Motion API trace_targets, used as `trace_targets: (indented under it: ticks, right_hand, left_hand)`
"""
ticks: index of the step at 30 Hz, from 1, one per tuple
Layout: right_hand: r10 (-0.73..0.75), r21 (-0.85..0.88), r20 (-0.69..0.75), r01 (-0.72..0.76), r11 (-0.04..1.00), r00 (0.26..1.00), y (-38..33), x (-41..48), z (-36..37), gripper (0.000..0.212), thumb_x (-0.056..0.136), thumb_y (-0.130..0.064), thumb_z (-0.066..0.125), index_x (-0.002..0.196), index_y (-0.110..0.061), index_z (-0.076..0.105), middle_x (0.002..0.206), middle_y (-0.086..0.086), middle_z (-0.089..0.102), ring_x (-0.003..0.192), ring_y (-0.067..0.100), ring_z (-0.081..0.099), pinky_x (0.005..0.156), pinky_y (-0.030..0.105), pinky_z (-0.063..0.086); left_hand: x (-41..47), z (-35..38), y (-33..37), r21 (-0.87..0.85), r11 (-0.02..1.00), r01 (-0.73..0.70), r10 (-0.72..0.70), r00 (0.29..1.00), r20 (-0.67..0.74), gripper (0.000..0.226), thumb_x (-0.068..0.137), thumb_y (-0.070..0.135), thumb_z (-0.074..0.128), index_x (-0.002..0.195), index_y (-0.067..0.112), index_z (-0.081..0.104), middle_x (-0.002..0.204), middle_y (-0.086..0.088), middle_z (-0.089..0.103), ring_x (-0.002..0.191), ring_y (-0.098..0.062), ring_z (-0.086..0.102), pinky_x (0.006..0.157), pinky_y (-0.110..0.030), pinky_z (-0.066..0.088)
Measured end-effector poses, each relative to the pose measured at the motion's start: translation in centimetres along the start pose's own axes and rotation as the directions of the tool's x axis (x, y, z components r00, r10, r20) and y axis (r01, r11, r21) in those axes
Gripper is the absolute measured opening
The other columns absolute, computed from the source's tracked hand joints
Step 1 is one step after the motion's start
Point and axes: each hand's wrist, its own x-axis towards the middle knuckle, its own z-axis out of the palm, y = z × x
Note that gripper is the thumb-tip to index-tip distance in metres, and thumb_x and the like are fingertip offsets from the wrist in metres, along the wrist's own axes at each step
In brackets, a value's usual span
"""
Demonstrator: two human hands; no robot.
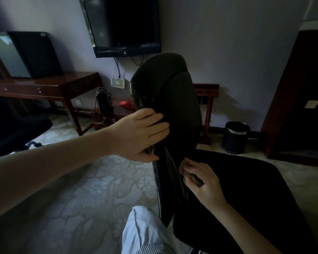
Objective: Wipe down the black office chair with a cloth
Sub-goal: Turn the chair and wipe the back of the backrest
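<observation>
Our L hand (140,134) curls fingers round chair (173,92) back's left edge; R hand (206,184), fingers together, pinches cloth (192,176) nearer us, by seat.

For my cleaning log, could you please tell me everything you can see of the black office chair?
The black office chair shows its backrest nearly edge-on: a glossy hard rear shell, and a matte padded front with a seam across the top. The dark seat spreads to the lower right. The left hand grips the backrest's edge; the right hand holds a brownish cloth against the backrest's base.
</observation>
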Motion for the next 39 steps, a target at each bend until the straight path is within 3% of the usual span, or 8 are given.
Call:
trace_targets:
  ticks: [7, 11, 15, 21, 26, 30, 35, 39]
  right_hand:
    - [0.085, 0.05, -0.127, -0.08, 0.996, 0.988, -3.1, 4.2, -0.2, 0.028, 0.083, -0.024, 0.058, 0.106, -0.014, 0.069, 0.118, -0.011, 0.059, 0.108, -0.003, 0.053, 0.097, 0.013, 0.036]
    - [-0.023, -0.028, -0.106, 0.02, 0.999, 0.994, -3.9, 4.9, 1.0, 0.026, 0.083, -0.021, 0.059, 0.104, -0.011, 0.07, 0.12, -0.009, 0.057, 0.104, 0.009, 0.057, 0.097, 0.013, 0.035]
    - [-0.134, -0.189, -0.136, 0.107, 0.976, 0.982, -1.4, 1.4, 1.7, 0.016, 0.084, -0.017, 0.061, 0.095, -0.009, 0.071, 0.117, -0.004, 0.062, 0.09, 0.02, 0.063, 0.089, 0.018, 0.045]
    - [-0.173, -0.303, 0.061, 0.183, 0.935, 0.983, 1.5, -1.6, -0.8, 0.014, 0.084, -0.021, 0.06, 0.097, -0.019, 0.066, 0.113, -0.003, 0.066, 0.084, 0.022, 0.064, 0.073, 0.036, 0.054]
    - [-0.326, -0.28, -0.048, 0.301, 0.912, 0.944, -2.3, 3.1, -1.1, 0.017, 0.085, -0.015, 0.064, 0.099, -0.01, 0.069, 0.111, 0.005, 0.067, 0.093, 0.02, 0.061, 0.087, 0.027, 0.048]
    - [-0.522, -0.362, -0.067, 0.467, 0.807, 0.851, -4.5, 6.1, 1.5, 0.021, 0.087, -0.017, 0.064, 0.107, -0.013, 0.059, 0.116, 0.002, 0.059, 0.09, 0.025, 0.062, 0.081, 0.033, 0.051]
    - [-0.572, -0.503, -0.038, 0.479, 0.719, 0.819, -3.4, 5.8, 2.7, 0.018, 0.088, -0.015, 0.064, 0.105, -0.014, 0.057, 0.107, 0.003, 0.07, 0.091, 0.024, 0.061, 0.074, 0.037, 0.051]
    - [-0.578, -0.58, 0.031, 0.486, 0.654, 0.815, -2.5, 3.7, 2.5, 0.016, 0.085, -0.014, 0.065, 0.101, -0.015, 0.061, 0.111, -0.001, 0.062, 0.09, 0.024, 0.053, 0.072, 0.036, 0.045]
  left_hand:
    - [0.3, -0.1, 0.6, 0.028, 0.999, 0.033, -0.034, 0.999, 0.02, 0.058, 0.083, 0.053, 0.041, 0.107, 0.007, 0.067, 0.107, -0.008, 0.069, 0.102, -0.029, 0.062, 0.095, -0.039, 0.033]
    - [0.2, -0.4, 0.9, 0.026, 0.998, 0.049, -0.05, 0.998, 0.033, 0.054, 0.083, 0.05, 0.045, 0.107, 0.007, 0.067, 0.108, -0.008, 0.068, 0.104, -0.03, 0.061, 0.096, -0.04, 0.034]
    - [0.0, -0.5, 0.7, 0.006, 0.999, 0.052, -0.052, 0.998, 0.045, 0.054, 0.086, 0.046, 0.041, 0.112, 0.006, 0.066, 0.112, -0.009, 0.067, 0.108, -0.031, 0.061, 0.099, -0.039, 0.032]
    - [-0.1, -0.7, 0.5, -0.006, 0.999, 0.039, -0.039, 0.996, 0.078, 0.057, 0.087, 0.045, 0.036, 0.115, 0.005, 0.065, 0.114, -0.01, 0.067, 0.11, -0.032, 0.06, 0.101, -0.04, 0.031]
    - [0.0, -0.8, 0.8, -0.01, 0.998, 0.057, -0.056, 0.994, 0.09, 0.056, 0.086, 0.044, 0.037, 0.115, 0.004, 0.065, 0.114, -0.011, 0.067, 0.11, -0.032, 0.059, 0.101, -0.04, 0.03]
    - [0.0, -1.2, 1.0, -0.042, 0.995, 0.091, -0.087, 0.993, 0.085, 0.054, 0.084, 0.042, 0.039, 0.112, 0.004, 0.066, 0.113, -0.011, 0.067, 0.111, -0.031, 0.06, 0.103, -0.039, 0.029]
    - [-0.1, -1.4, 1.0, -0.085, 0.991, 0.102, -0.093, 0.991, 0.1, 0.053, 0.082, 0.038, 0.04, 0.113, 0.005, 0.066, 0.115, -0.011, 0.067, 0.113, -0.032, 0.058, 0.105, -0.039, 0.026]
    - [-0.2, -1.3, 1.1, -0.094, 0.989, 0.114, -0.104, 0.989, 0.108, 0.051, 0.082, 0.037, 0.041, 0.113, 0.004, 0.066, 0.114, -0.012, 0.067, 0.113, -0.033, 0.058, 0.105, -0.04, 0.027]
